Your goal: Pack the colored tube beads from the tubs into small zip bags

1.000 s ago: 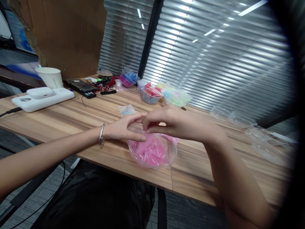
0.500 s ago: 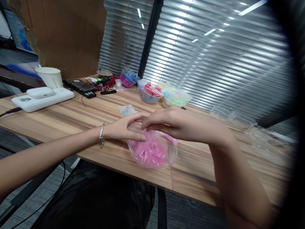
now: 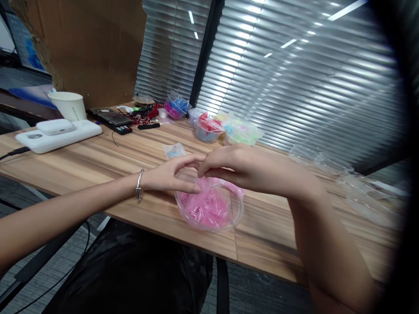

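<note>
A round clear plastic bowl (image 3: pixel 236 213) stands near the table's front edge, with pink shiny plastic pieces (image 3: pixel 209 209) inside. My left hand (image 3: pixel 173 174), a silver bracelet at its wrist, reaches over the bowl's left side. Its thumb is stretched out above the pink pieces, apart from the fingers. From the right, my right hand (image 3: pixel 229 163) arches over the bowl's far side with fingers and thumb brought together. Its fingertips meet the left fingers; anything pinched there is hidden.
A small clear bag (image 3: pixel 174 150) lies beyond my left hand. Farther back are bowls of red pieces (image 3: pixel 209 126) and blue pieces (image 3: pixel 178 107). Empty clear containers (image 3: pixel 369 196) sit at right. A paper cup (image 3: pixel 69 107) and white power bank (image 3: pixel 59 136) stand at left.
The fingertips of my right hand have drawn slightly closer together and shifted a little. My left hand and the bowl look unmoved.
</note>
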Motion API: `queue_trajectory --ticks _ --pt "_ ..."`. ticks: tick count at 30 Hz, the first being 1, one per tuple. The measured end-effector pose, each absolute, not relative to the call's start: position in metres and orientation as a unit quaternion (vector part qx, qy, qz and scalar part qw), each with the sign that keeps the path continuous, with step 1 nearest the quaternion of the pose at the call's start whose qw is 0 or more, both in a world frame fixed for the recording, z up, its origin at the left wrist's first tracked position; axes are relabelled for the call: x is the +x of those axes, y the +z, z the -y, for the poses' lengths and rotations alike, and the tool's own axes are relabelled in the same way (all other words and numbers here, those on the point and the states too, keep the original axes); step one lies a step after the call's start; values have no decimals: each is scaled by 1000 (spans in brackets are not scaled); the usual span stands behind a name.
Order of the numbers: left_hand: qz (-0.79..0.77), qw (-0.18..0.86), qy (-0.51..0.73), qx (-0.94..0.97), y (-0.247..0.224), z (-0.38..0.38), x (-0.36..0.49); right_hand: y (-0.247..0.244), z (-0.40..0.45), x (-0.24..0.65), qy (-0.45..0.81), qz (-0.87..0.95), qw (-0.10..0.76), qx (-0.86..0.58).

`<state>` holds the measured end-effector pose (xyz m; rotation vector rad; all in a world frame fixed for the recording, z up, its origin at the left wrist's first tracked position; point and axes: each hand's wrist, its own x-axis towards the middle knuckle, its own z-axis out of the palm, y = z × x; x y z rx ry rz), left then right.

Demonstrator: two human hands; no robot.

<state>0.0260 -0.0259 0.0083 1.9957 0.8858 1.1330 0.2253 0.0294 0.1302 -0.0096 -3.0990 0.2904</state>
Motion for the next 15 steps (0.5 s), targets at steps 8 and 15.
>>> queue_trajectory --ticks 8,15 --pt "-350 323 434 765 10 27 27 129 -32 226 136 989 43 28" --pt "-341 329 443 762 7 27 27 120 -30 221 163 983 76 38"
